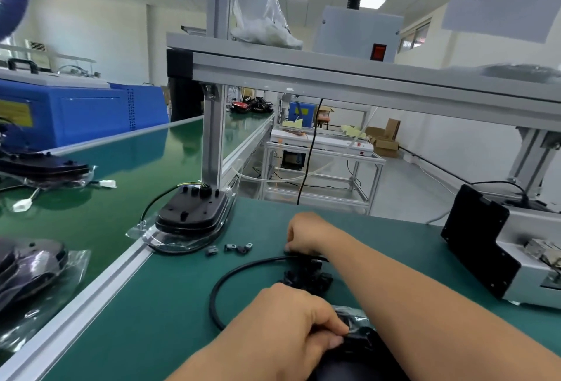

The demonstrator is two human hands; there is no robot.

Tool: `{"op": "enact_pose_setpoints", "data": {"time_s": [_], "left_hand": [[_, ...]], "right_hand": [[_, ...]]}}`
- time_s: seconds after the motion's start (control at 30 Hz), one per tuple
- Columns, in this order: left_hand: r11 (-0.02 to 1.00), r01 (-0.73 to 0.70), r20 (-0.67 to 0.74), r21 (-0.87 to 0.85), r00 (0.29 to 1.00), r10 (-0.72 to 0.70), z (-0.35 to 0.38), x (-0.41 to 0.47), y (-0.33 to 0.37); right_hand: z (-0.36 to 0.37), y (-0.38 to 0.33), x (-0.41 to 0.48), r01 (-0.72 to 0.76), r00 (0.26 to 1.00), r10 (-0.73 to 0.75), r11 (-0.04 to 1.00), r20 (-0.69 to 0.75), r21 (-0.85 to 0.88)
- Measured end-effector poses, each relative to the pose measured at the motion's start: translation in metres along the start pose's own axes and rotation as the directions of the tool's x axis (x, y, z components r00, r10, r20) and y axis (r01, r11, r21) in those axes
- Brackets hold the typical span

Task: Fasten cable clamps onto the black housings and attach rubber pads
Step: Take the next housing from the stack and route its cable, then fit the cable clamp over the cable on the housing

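My left hand [291,320] grips a black housing [361,350] wrapped in clear film at the near edge of the green mat. Its black cable [226,279] loops out to the left and runs back under my right wrist. My right hand [306,233] reaches forward, its fingertips pinched down on a small dark cable clamp just beyond the cable. A pile of small black parts [309,277] lies between my hands. Three loose cable clamps [230,248] sit on the mat to the left of my right hand.
Another bagged black housing [191,213] rests at the mat's far left corner by an aluminium post [212,137]. More housings [27,262] lie on the green conveyor [100,213] to the left. A black-and-grey machine [479,244] stands at the right. A shelf frame [364,83] crosses overhead.
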State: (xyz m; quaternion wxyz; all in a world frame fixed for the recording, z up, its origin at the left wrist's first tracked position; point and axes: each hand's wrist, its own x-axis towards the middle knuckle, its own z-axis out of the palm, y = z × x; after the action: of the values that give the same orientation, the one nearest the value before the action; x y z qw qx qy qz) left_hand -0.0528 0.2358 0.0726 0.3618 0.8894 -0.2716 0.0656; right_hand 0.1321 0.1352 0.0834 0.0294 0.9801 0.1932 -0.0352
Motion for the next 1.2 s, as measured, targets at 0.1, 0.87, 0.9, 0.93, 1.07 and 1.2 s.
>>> {"op": "enact_pose_setpoints", "data": {"time_s": [0.1, 0.87, 0.9, 0.93, 1.07, 1.2], "left_hand": [[1.000, 0.005, 0.009, 0.001, 1.000, -0.005, -0.001, 0.000, 0.001], [0.933, 0.116, -0.268, -0.339, 0.939, -0.214, -0.013, 0.010, -0.005], [0.927, 0.120, -0.253, -0.354, 0.942, -0.219, -0.011, 0.011, -0.001], [0.923, 0.123, -0.243, -0.364, 0.944, -0.222, -0.008, 0.011, 0.003], [0.903, 0.152, -0.247, -0.402, 0.932, -0.266, 0.004, 0.010, 0.010], [0.863, 0.154, -0.239, -0.482, 0.924, -0.298, 0.009, 0.009, 0.017]], "right_hand": [[0.000, 0.004, -0.005, 0.000, 1.000, -0.001, 1.000, 0.023, 0.006], [-0.023, -0.008, -0.140, 0.133, 0.968, 0.240, -0.265, -0.069, 0.955], [-0.022, -0.010, -0.149, 0.145, 0.965, 0.250, -0.287, -0.073, 0.947], [-0.020, -0.012, -0.156, 0.157, 0.961, 0.264, -0.297, -0.077, 0.942], [-0.015, -0.013, -0.174, 0.222, 0.937, 0.328, -0.286, -0.122, 0.932], [-0.005, -0.013, -0.184, 0.282, 0.896, 0.390, -0.127, -0.214, 0.951]]}}
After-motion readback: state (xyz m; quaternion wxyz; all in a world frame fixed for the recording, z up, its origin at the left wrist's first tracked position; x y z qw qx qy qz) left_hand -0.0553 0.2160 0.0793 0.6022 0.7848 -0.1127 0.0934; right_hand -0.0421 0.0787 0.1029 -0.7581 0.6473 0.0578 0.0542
